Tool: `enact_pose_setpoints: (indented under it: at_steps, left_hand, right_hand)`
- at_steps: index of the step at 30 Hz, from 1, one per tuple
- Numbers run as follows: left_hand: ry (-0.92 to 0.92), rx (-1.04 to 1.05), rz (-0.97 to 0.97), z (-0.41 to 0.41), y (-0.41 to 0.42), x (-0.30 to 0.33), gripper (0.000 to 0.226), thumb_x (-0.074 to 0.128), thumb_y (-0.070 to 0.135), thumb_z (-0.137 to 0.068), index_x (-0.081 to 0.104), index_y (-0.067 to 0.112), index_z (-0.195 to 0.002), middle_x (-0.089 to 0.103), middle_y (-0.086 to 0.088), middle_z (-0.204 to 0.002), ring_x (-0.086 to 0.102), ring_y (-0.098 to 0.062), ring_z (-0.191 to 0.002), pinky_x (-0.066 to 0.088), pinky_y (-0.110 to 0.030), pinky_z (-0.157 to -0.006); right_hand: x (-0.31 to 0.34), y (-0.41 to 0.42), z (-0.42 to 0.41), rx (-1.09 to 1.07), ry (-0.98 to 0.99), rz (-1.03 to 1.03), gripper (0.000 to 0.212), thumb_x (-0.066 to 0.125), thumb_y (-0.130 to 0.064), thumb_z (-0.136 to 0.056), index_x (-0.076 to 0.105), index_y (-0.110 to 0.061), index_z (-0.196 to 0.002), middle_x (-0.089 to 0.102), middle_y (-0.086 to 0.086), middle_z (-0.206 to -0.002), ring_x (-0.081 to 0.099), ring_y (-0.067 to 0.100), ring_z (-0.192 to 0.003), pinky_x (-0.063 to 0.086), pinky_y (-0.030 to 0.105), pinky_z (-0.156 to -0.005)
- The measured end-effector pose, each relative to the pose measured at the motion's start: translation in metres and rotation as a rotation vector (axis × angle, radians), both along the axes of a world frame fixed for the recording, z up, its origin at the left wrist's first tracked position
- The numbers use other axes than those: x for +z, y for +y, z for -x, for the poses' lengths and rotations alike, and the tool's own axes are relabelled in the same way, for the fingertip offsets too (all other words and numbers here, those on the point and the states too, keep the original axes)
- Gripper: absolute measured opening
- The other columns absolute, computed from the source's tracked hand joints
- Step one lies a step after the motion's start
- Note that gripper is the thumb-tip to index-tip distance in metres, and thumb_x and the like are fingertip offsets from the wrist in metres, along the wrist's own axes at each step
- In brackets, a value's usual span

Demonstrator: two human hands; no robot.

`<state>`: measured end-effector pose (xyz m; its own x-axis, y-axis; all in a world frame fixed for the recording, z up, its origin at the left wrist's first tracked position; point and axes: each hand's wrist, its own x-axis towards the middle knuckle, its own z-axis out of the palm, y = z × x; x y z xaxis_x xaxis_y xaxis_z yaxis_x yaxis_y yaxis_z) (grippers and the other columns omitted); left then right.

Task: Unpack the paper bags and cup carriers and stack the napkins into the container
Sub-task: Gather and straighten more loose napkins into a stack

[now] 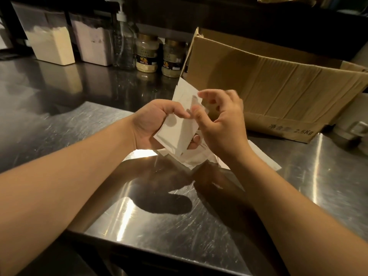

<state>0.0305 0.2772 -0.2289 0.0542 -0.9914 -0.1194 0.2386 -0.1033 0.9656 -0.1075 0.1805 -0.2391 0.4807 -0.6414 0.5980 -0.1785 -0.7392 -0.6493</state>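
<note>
My left hand (151,122) grips a white stack of napkins (175,134) in a clear wrapper, held above the steel table. My right hand (221,120) is just right of it, thumb and fingers curled at the wrapper's top edge; whether they pinch the film I cannot tell. More white paper (201,158) lies flat on the table under both hands. An open cardboard box (268,86) stands just behind my right hand; its inside is hidden.
The steel table (155,212) runs to a front edge near me. Along the back stand two clear bins of powder (51,42), a pump bottle (124,40) and two jars (147,54). A small metal object (356,130) sits at the far right.
</note>
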Motion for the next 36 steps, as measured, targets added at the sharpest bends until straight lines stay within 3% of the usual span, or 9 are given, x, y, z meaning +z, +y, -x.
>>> enact_pose_setpoints:
  at_steps: [3,6,11,15,19,22,28,31,36]
  left_hand:
    - [-0.024,-0.019,-0.019,-0.003,0.000,-0.001,0.064,0.066,0.027,-0.062,0.056,0.025,-0.125,0.063,-0.007,-0.099,0.062,-0.027,-0.091,0.060,-0.039,-0.075]
    - [-0.046,0.014,-0.028,0.000,0.001,0.000,0.061,0.066,0.024,-0.061,0.056,0.025,-0.121,0.063,-0.007,-0.098,0.063,-0.026,-0.088,0.060,-0.036,-0.067]
    - [-0.057,0.039,-0.037,0.004,0.002,0.003,0.047,0.055,0.025,-0.071,0.056,0.026,-0.118,0.063,-0.006,-0.096,0.062,-0.025,-0.089,0.060,-0.035,-0.068]
    - [-0.067,0.028,-0.061,0.002,0.002,0.002,0.052,0.061,0.025,-0.068,0.056,0.026,-0.120,0.066,-0.006,-0.095,0.064,-0.024,-0.086,0.061,-0.036,-0.068]
    - [-0.051,-0.020,-0.078,0.002,0.003,0.004,0.048,0.056,0.025,-0.069,0.057,0.024,-0.117,0.073,-0.001,-0.078,0.069,-0.019,-0.073,0.061,-0.033,-0.064]
    - [-0.088,-0.062,-0.099,-0.001,0.002,0.002,0.059,0.065,0.026,-0.059,0.058,0.026,-0.118,0.073,0.000,-0.082,0.067,-0.022,-0.082,0.061,-0.034,-0.068]
    - [-0.082,-0.096,-0.115,-0.005,0.002,0.000,0.047,0.058,0.026,-0.070,0.059,0.024,-0.117,0.073,-0.002,-0.085,0.073,-0.019,-0.074,0.062,-0.033,-0.068]
    - [-0.091,-0.111,-0.127,-0.007,0.001,-0.001,0.050,0.059,0.026,-0.069,0.059,0.025,-0.119,0.073,-0.002,-0.087,0.069,-0.022,-0.082,0.061,-0.035,-0.070]
    - [-0.106,-0.055,-0.142,-0.006,0.002,-0.002,0.058,0.065,0.023,-0.060,0.060,0.026,-0.118,0.072,-0.002,-0.091,0.064,-0.025,-0.091,0.060,-0.035,-0.070]
  right_hand:
    - [-0.001,-0.001,0.001,0.058,0.065,0.032,0.026,0.062,-0.041,-0.097,0.065,-0.032,-0.121,0.052,-0.015,-0.113,0.047,0.015,-0.113,0.050,0.050,-0.097]
    - [0.000,0.000,0.001,0.097,0.101,-0.024,0.021,0.063,-0.037,-0.098,0.061,-0.034,-0.118,0.055,-0.015,-0.111,0.049,0.017,-0.113,0.048,0.052,-0.099]
    - [0.006,0.000,0.004,0.200,0.043,-0.260,0.020,0.069,-0.030,-0.096,0.061,-0.023,-0.114,0.065,-0.005,-0.107,0.064,0.016,-0.100,0.062,0.040,-0.085]
    - [0.007,0.001,0.005,0.213,0.024,-0.294,0.005,0.066,-0.025,-0.099,0.063,-0.022,-0.102,0.067,-0.005,-0.097,0.067,0.016,-0.092,0.064,0.035,-0.078]
    - [0.008,-0.001,0.005,0.199,-0.061,-0.309,0.003,0.065,-0.023,-0.099,0.063,-0.024,-0.097,0.067,-0.003,-0.100,0.066,0.016,-0.093,0.062,0.030,-0.077]
    - [0.009,-0.003,0.004,0.174,-0.117,-0.283,0.006,0.066,-0.024,-0.098,0.064,-0.028,-0.094,0.064,0.001,-0.108,0.064,0.019,-0.099,0.063,0.037,-0.082]
    - [0.008,-0.005,0.004,0.199,-0.057,-0.297,0.017,0.066,-0.033,-0.098,0.064,-0.032,-0.115,0.063,-0.002,-0.118,0.062,0.016,-0.109,0.061,0.040,-0.089]
    - [0.009,-0.002,0.006,0.218,-0.085,-0.315,0.002,0.065,-0.027,-0.099,0.066,-0.027,-0.101,0.067,-0.002,-0.107,0.065,0.016,-0.100,0.063,0.036,-0.083]
    - [0.013,-0.002,0.009,0.243,-0.263,-0.402,0.007,0.065,-0.020,-0.100,0.066,-0.025,-0.095,0.070,-0.001,-0.098,0.069,0.017,-0.092,0.061,0.029,-0.067]
